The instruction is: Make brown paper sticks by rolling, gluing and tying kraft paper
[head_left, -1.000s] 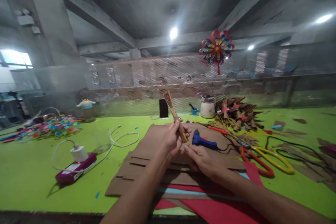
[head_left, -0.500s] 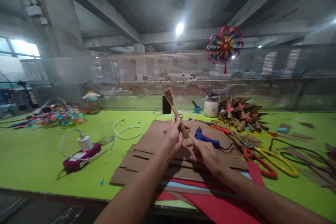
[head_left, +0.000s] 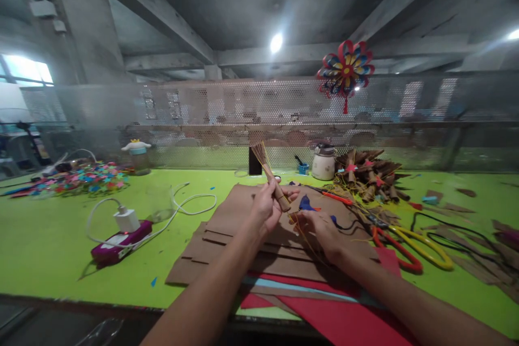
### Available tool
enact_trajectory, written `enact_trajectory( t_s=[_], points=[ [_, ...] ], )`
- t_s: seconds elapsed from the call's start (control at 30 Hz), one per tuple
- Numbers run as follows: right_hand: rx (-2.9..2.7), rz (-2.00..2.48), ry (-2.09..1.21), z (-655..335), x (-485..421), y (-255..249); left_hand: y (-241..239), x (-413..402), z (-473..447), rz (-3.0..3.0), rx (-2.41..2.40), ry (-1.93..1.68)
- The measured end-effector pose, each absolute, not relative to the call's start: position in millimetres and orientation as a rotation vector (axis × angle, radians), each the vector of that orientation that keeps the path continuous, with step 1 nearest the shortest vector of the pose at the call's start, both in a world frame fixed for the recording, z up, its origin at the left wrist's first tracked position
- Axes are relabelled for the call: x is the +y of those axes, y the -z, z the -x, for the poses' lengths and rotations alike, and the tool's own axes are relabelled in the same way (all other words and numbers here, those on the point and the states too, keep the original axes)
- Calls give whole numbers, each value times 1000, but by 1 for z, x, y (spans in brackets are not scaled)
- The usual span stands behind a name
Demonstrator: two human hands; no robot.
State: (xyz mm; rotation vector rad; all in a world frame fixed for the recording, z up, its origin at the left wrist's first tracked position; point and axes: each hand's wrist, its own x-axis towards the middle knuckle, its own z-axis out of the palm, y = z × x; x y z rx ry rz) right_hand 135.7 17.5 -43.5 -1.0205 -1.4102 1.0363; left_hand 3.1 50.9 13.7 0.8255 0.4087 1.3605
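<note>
A fringed brown paper bundle [head_left: 268, 172] is held upright above a stack of brown card sheets [head_left: 227, 230], its stem wrapped tightly by the fingers of the left hand [head_left: 265, 206]. A yellow string [head_left: 303, 233] trailing from the stem is pinched in the closed right hand [head_left: 322, 230]. Behind that hand, on the stack, a blue glue gun [head_left: 307, 204] is partly hidden. Right of the stack, red and yellow scissors [head_left: 409, 251] are seen; beyond it, a heap of similar bundles [head_left: 371, 175]; left of it, a purple power bank [head_left: 120, 240].
</note>
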Motion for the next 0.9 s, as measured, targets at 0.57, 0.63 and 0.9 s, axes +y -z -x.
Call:
enact_trajectory(
  t_s=[0.57, 0.63, 0.9],
  points=[
    [-1706, 1081, -423, -133, 10, 30, -9, 51, -5, -1000, 497, -1391],
    [-1666, 1041, -382, -134, 8, 27, -7, 52, -5, -1021, 506, -1384],
    [-2050, 988, -432, -123, -13, 21, -1, 53, -14, -986, 548, -1340]
  ],
)
